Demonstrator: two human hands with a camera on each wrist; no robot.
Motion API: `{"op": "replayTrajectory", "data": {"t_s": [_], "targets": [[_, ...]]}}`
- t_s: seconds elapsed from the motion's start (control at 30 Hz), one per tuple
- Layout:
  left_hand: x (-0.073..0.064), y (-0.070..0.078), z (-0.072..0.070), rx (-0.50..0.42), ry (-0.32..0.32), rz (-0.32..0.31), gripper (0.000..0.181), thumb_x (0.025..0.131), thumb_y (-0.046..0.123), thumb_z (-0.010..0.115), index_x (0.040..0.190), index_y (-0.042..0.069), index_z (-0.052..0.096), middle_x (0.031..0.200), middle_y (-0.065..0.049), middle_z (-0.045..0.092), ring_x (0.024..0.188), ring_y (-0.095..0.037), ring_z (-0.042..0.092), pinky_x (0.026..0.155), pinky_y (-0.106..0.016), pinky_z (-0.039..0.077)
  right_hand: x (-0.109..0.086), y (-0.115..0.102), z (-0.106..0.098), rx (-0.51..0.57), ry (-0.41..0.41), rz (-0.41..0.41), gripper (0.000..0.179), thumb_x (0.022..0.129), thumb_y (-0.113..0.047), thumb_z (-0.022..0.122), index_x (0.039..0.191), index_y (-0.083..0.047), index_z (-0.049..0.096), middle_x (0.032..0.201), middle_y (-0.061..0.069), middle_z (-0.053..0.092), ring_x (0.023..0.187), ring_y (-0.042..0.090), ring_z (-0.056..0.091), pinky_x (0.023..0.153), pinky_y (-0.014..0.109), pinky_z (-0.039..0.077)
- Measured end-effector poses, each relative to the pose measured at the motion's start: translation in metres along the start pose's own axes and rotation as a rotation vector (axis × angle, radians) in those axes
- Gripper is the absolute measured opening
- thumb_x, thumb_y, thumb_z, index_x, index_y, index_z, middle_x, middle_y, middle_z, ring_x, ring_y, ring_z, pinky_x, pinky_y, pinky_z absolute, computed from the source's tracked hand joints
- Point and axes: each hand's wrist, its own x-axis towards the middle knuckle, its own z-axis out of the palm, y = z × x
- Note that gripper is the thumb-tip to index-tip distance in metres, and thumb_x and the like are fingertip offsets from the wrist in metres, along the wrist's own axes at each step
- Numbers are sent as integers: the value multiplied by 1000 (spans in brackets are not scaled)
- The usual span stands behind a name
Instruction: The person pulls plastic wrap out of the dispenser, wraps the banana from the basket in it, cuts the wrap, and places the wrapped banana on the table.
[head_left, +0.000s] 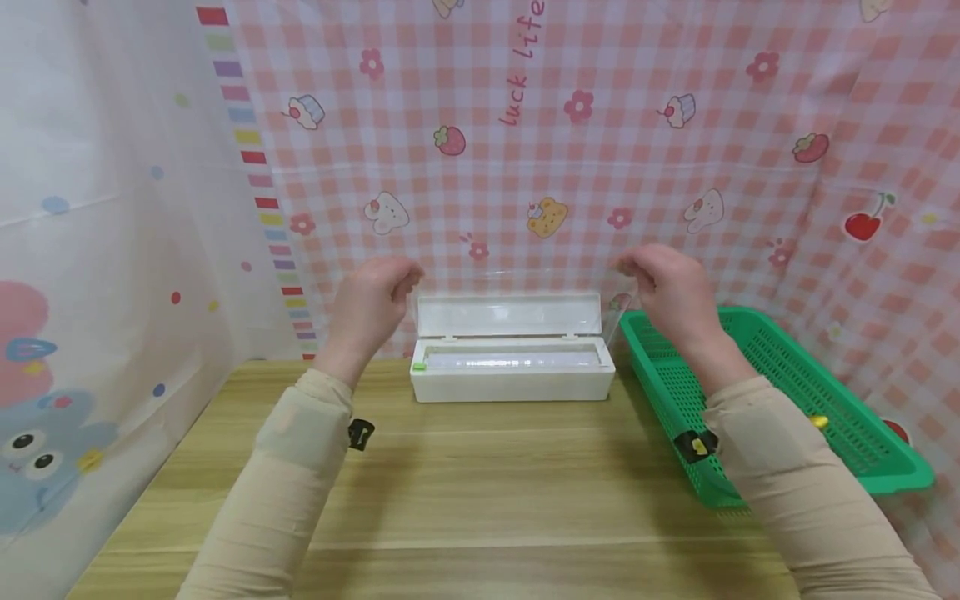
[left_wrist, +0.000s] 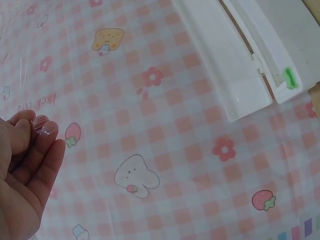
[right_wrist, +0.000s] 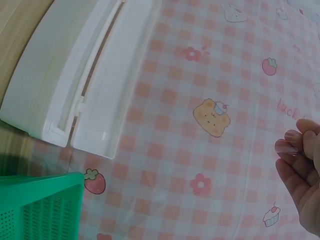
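Note:
A white plastic-wrap dispenser (head_left: 513, 386) stands at the back of the table with its lid (head_left: 510, 317) raised. A roll of film (head_left: 517, 361) shows inside, and a green slider (head_left: 419, 367) sits at the left end. Above the dispenser, my left hand (head_left: 375, 296) pinches one upper corner of clear plastic wrap (head_left: 618, 315). My right hand (head_left: 667, 287) pinches the other corner, so the sheet spans between them. Its top edge is only faintly visible. In both wrist views, shiny film shows at the fingertips of the left hand (left_wrist: 30, 172) and right hand (right_wrist: 302, 172).
A green perforated basket (head_left: 780, 350) stands to the right, partly beneath the right forearm, with a small yellow thing (head_left: 819, 422) in it. Behind the wooden table (head_left: 450, 500) hangs a pink checked cloth (head_left: 637, 167); a white printed cloth (head_left: 112, 250) hangs at the left.

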Motion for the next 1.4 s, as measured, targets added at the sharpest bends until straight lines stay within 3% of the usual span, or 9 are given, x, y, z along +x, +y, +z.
{"op": "replayTrajectory", "data": {"t_s": [0.3, 1.03, 1.4], "targets": [[1, 5, -6, -21, 10, 12, 13, 89, -8, 66, 98, 1, 71, 97, -14, 73, 89, -28, 69, 82, -38, 58, -1, -4, -7, -1, 23, -22, 17, 92, 12, 58, 97, 3, 72, 95, 18, 71, 90, 34, 66, 81, 48, 55], [3, 6, -17, -34, 110, 104, 9, 87, -7, 69, 94, -1, 71, 89, -16, 72, 79, -29, 68, 74, -38, 59, 6, -16, -22, -1, 63, -57, 20, 92, 14, 58, 96, 2, 73, 95, 17, 72, 89, 33, 68, 80, 47, 56], [6, 10, -25, -47, 130, 153, 10, 86, -9, 69, 93, -1, 70, 92, -16, 73, 82, -29, 68, 76, -38, 58, 9, -17, -27, -6, 80, -86, 19, 92, 14, 57, 93, 3, 72, 94, 17, 72, 88, 31, 68, 80, 46, 56]]}}
